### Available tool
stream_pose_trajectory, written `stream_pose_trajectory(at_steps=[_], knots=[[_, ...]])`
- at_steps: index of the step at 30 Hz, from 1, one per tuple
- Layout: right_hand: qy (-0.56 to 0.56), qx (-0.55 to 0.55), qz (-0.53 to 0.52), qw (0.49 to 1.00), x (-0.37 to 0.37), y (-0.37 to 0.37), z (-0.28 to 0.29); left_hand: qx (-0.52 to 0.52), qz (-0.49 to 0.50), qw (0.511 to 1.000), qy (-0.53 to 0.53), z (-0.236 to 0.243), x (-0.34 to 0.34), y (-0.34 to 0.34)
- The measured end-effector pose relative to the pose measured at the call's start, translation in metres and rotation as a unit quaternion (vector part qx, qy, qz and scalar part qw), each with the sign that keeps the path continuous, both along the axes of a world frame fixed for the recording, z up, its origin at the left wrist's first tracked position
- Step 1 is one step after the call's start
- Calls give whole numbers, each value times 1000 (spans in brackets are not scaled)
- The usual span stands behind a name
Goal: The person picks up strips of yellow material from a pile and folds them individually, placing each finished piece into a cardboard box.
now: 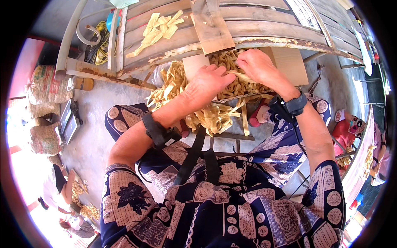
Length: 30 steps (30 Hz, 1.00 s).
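Over an open cardboard box [285, 66] heaped with curled, pale-yellow flat strips [225, 62], my two hands work close together. My right hand [258, 68] is closed in a pinch, thumb against fingers, on a yellow strip [245, 77] that runs towards the left hand. My left hand [206, 82] is curled, its fingertips at the other end of that strip; the exact grip is partly hidden. More loose strips [219, 118] spill over the box's near side, between my knees. Each wrist wears a black strapped device.
A slatted wooden bench [256, 29] with a rusty metal frame stands just beyond the box. A wooden board [211, 33] juts over its edge, and a bundle of strips [159, 29] lies on it. Filled sacks [47, 84] stand left. Other people sit at both sides.
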State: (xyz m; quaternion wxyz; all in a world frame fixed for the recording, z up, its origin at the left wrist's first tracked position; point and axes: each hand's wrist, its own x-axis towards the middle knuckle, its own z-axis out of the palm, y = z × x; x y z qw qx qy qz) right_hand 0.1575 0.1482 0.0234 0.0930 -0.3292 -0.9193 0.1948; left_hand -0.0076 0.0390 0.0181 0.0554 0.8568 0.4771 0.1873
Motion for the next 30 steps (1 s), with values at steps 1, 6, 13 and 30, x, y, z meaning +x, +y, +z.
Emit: stream_pose_trajectory(at_steps=[1, 6, 13, 30], knots=[[-8, -21, -14, 1000, -1, 0, 0, 6, -3, 1000, -12, -1, -3, 1], [60, -271, -80, 957, -7, -4, -7, 9, 31, 999, 37, -4, -6, 3], [47, -223, -123, 966, -5, 1, -14, -9, 1, 1000, -4, -17, -9, 4], [324, -644, 87, 688, -20, -15, 40, -444, 68, 567, -690, -6, -6, 17]])
